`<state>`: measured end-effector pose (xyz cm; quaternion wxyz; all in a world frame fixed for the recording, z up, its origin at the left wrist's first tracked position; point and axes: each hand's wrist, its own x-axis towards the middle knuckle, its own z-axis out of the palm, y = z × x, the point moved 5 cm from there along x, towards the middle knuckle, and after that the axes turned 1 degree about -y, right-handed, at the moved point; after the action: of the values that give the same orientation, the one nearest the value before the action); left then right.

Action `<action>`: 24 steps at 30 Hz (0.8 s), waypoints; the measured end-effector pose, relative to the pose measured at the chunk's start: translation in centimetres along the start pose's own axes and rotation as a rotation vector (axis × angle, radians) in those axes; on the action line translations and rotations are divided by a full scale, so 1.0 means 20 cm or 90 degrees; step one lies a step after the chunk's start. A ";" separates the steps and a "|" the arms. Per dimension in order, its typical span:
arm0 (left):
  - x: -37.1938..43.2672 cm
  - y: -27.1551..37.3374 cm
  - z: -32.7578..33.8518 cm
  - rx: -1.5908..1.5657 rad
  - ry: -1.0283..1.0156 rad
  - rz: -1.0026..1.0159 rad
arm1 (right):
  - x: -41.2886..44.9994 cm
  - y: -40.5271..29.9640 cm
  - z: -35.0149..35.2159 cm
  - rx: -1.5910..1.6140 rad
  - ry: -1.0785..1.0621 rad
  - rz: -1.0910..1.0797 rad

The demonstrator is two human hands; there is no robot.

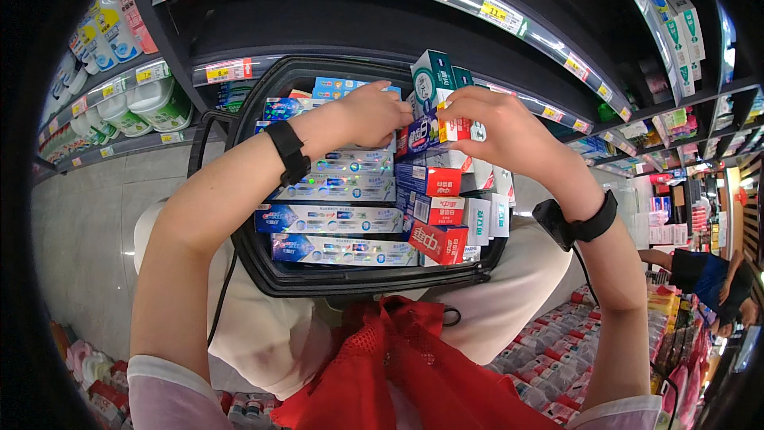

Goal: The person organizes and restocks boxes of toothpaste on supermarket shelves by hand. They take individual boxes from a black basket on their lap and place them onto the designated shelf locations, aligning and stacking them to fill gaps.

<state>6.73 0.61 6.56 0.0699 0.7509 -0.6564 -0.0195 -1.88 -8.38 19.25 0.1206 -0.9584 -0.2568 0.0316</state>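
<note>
A black shopping basket (256, 278) packed with toothpaste boxes stands between my knees. My right hand (507, 128) pinches the end of a purple and red toothpaste box (425, 134) between fingers and thumb, on the basket's right side. Beside it, my left hand (373, 113) rests over the boxes with its fingertips bent down; whether they grip one is hidden. Blue and silver Crest boxes (328, 219) lie in a stack of rows on the left. Red-ended boxes (439, 237) lie to their right, with white boxes (477, 221) beyond. A green and white box (433, 80) sticks up at the far side.
A dark shelf (358, 24) with price tags along its edge runs behind the basket. White jugs (158, 104) fill shelves at left. Wrapped bottles (537, 358) cover the floor area at lower right. Another person (704, 280) is at far right. Cables hang from my wrist straps.
</note>
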 end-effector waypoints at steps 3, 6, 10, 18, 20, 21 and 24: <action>0.01 0.00 -0.01 0.010 -0.040 0.005 | -0.01 0.04 0.09 0.007 -0.028 -0.003; -0.05 -0.01 0.03 -0.025 -0.061 -0.022 | 0.00 0.06 0.14 0.050 -0.041 0.035; -0.10 -0.02 0.04 -0.061 -0.074 -0.022 | 0.05 0.04 0.10 0.055 -0.126 0.068; -0.13 0.09 -0.05 -0.159 -0.260 -0.097 | 0.05 0.07 0.13 0.036 -0.182 0.115; -0.14 0.14 -0.11 -0.176 -0.273 -0.112 | 0.04 0.10 0.13 0.073 -0.169 0.157; -0.15 0.17 -0.14 -0.198 -0.283 -0.130 | 0.04 0.08 0.14 0.076 -0.164 0.158; -0.15 0.22 -0.17 -0.201 -0.254 -0.100 | 0.02 0.07 0.17 0.141 -0.262 0.209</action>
<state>2.37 3.19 10.36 0.0542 0.7605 -0.5859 -0.2746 -1.36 -8.61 15.69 0.1632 -0.9416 -0.1122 0.2723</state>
